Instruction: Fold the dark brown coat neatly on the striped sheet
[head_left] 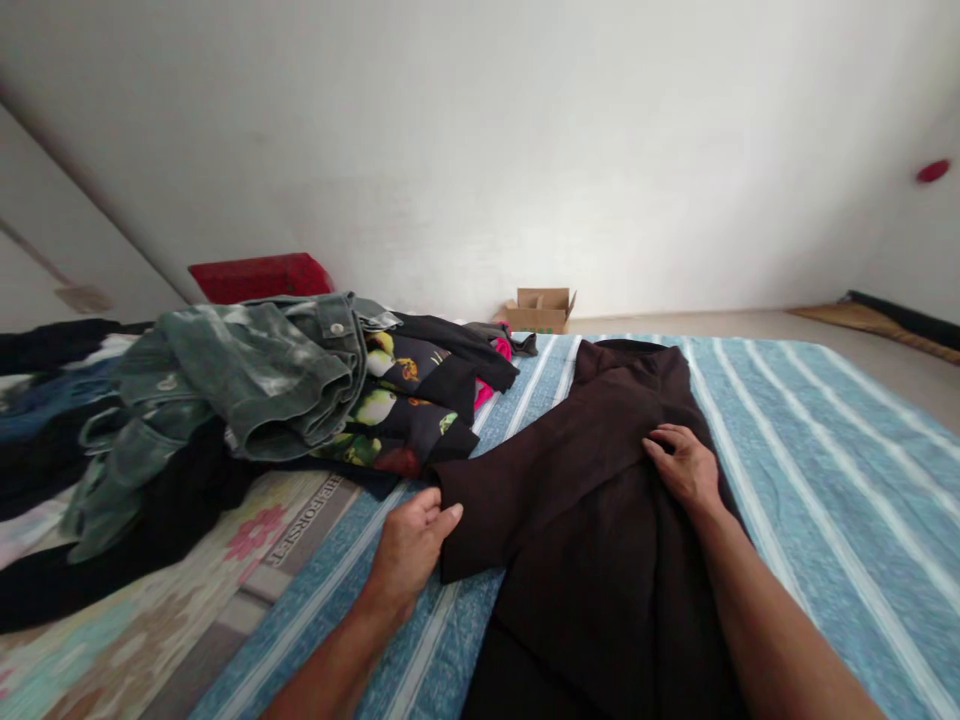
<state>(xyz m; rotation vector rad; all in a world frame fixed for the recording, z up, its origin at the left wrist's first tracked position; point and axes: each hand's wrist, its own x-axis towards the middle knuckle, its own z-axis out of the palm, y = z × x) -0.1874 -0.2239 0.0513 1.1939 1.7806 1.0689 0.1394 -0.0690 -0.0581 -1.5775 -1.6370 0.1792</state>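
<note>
A dark brown, nearly black short-sleeved garment (592,540) lies spread over a blue-and-white striped cloth (817,480). Its sleeve reaches out to the left, and my left hand (415,540) pinches the sleeve's end between thumb and fingers. On the right side of the garment's upper part rests my right hand (682,463), its thumb and fingertips drawn together on the fabric. The lower part of the garment runs out of view at the bottom edge.
Left of the garment lies a heap of clothes, with a grey-green denim piece (247,370) on top and a dark fruit-print garment (405,400) beside it. Behind are a red case-like object (259,278), an open cardboard box (536,312) and a white wall (480,150).
</note>
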